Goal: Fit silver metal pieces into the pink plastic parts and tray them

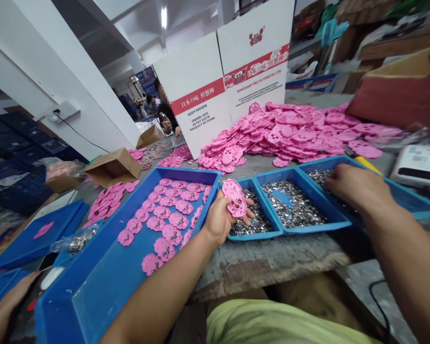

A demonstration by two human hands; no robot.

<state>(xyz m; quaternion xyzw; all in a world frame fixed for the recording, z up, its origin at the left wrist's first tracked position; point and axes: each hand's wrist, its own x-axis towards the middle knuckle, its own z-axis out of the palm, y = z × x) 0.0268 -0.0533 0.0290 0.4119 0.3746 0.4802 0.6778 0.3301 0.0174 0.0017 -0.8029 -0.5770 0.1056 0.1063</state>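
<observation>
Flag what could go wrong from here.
1. Left hand holds a pink piece over metal bits; if dropped, it may land among them.
2. Right hand is in the right-hand tray; it might grab too many bits.
3. Left forearm is close to the big tray; a bump could shift its pieces.

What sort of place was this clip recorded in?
Probably a small factory or assembly workshop: there is a big heap of matching pink pieces, blue bins of small metal parts, and a long blue tray with more pink pieces laid out in loose rows.
</observation>
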